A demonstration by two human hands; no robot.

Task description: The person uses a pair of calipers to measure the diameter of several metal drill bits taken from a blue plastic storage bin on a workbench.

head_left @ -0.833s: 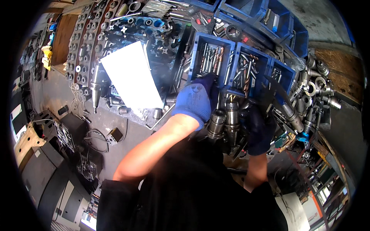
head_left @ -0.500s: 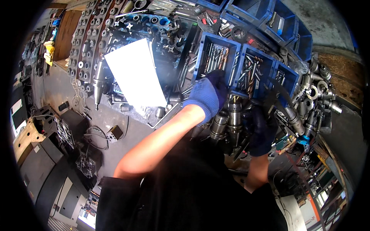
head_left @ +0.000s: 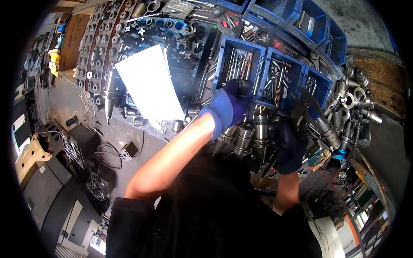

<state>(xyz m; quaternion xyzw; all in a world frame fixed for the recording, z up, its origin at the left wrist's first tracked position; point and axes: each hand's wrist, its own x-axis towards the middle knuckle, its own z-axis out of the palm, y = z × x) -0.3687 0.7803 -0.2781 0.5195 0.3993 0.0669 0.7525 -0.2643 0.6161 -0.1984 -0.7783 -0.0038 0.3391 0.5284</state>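
My left hand [head_left: 230, 105], in a blue glove with dark fingers, is at the near edge of a blue bin [head_left: 218, 71] of drill bits [head_left: 237, 64]. Its fingertips overlap the bin's front; shadow hides how they are bent and whether they hold anything. To the right, my right hand [head_left: 290, 144], in a dark glove, is low beside the tool holders. Its fingers merge with the dark background, so their grip cannot be made out. Several steel tool holders [head_left: 244, 138] stand between my hands. A second blue bin [head_left: 287, 53] of drill bits lies beyond my right hand.
White paper sheets [head_left: 148, 84] lie left of the bins over a tray of dark parts. Rows of collets [head_left: 91, 60] fill a rack at far left. More blue bins [head_left: 316, 30] stand at the back right. Loose metal holders [head_left: 348, 101] are piled on the right.
My left hand has drawn back slightly toward me and to the left, showing more of the near tool holders. My right hand stays in about the same place.
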